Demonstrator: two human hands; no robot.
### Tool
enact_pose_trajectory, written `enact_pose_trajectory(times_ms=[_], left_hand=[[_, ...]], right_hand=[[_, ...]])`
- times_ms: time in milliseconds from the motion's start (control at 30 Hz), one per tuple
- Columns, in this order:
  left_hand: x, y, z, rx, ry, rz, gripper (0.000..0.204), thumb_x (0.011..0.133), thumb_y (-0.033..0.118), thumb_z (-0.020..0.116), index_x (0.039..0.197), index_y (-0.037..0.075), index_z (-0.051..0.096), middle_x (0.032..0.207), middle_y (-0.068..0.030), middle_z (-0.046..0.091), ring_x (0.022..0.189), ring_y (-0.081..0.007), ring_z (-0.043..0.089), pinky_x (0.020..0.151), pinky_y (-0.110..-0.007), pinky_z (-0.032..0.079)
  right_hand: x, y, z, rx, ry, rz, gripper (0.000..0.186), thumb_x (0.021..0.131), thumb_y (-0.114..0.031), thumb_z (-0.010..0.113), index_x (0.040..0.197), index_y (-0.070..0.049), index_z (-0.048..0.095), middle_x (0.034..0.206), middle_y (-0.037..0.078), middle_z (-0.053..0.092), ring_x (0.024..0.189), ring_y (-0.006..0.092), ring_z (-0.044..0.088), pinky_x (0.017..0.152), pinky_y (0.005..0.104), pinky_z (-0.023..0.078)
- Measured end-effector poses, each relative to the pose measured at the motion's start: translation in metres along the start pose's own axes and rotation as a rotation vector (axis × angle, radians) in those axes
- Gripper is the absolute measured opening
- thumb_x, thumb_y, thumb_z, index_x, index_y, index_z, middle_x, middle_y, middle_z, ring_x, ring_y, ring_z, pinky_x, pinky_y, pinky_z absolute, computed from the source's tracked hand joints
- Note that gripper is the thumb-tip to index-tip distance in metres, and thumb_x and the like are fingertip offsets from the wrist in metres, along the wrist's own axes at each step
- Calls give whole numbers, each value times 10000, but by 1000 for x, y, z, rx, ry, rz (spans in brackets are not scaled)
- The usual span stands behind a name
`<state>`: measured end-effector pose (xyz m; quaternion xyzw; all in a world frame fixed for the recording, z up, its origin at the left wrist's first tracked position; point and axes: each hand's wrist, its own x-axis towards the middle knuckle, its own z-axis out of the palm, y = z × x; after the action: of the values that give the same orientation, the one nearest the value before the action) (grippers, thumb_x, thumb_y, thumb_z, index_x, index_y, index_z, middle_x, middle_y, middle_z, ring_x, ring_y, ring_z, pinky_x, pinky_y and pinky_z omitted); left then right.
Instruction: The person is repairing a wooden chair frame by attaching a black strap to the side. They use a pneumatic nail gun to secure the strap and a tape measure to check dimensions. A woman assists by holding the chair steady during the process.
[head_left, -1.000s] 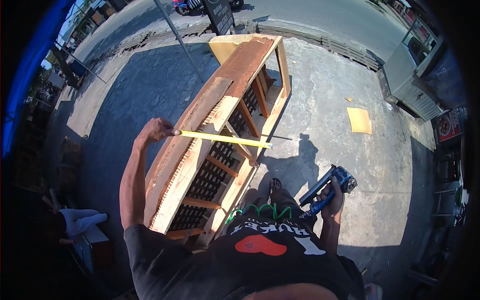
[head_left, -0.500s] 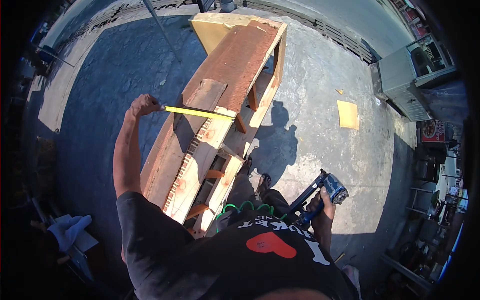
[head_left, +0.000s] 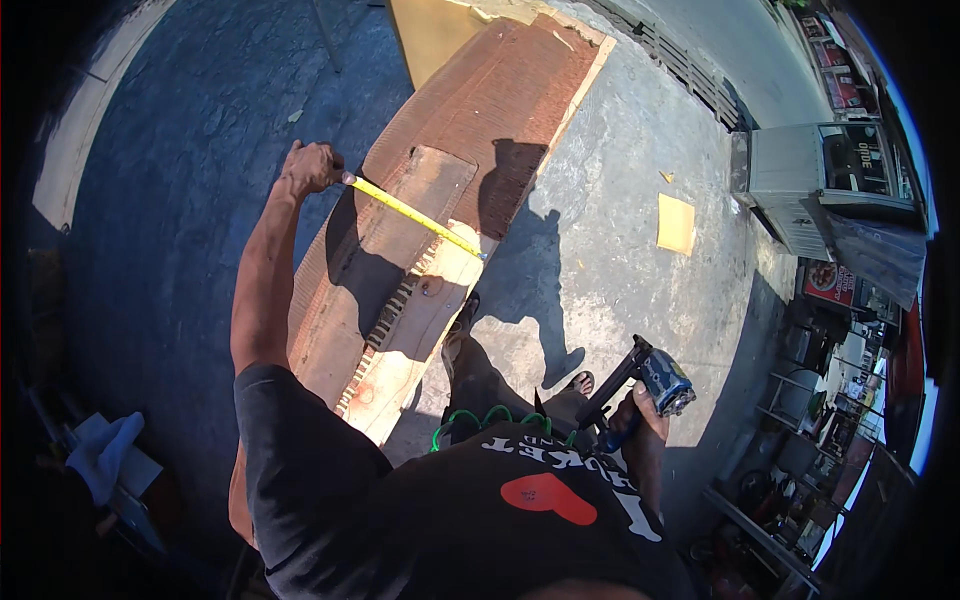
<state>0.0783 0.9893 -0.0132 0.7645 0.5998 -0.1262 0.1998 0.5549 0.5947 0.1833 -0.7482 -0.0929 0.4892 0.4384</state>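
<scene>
My left hand (head_left: 313,168) is closed round the case end of a tape measure, mostly hidden in the fist. Its yellow blade (head_left: 410,212) slants down to the right across a long wooden frame (head_left: 440,305), and the tip lies at the frame's right edge. Worn brown sheeting (head_left: 510,90) covers much of the frame, and a loose-looking darker brown strip (head_left: 425,180) lies on it under the blade. A row of short pale and dark strips runs along the bare wood. Low at my right side, my right hand (head_left: 648,420) grips a dark blue air nailer (head_left: 660,380).
A green coiled hose (head_left: 495,412) crosses in front of my waist. A yellow foam piece (head_left: 676,222) lies on the concrete floor to the right. Beyond it stands a grey cabinet (head_left: 800,170). A pale yellow panel (head_left: 425,40) adjoins the frame's far end. Cluttered shelving (head_left: 790,400) lines the right.
My left hand has shifted slightly right and up, and the blade now slants more steeply. The frame's open right side has dropped out of sight. My right hand still holds the air nailer.
</scene>
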Motion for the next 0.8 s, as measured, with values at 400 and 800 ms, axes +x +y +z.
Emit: enact_pose_trajectory(times_ms=[400,800], left_hand=[[-99,78,-15,-859,173,89,498,827,398,816,1204,88,720,964,-114,738,853,-203,655,755,-342,512],[-199,224,136,-608,659,-245,362,935,377,668,1133,74,670,975,-199,642,883,-409,652,781,-516,513]], right_hand=[[12,-12,34,9,-61,-20,230,969,-246,658,1124,-99,572,618,-27,407,474,105,394,460,290,342],[32,-7,24,-153,-104,-77,215,913,-189,681,1095,-92,622,668,-1,490,527,128,468,503,306,393]])
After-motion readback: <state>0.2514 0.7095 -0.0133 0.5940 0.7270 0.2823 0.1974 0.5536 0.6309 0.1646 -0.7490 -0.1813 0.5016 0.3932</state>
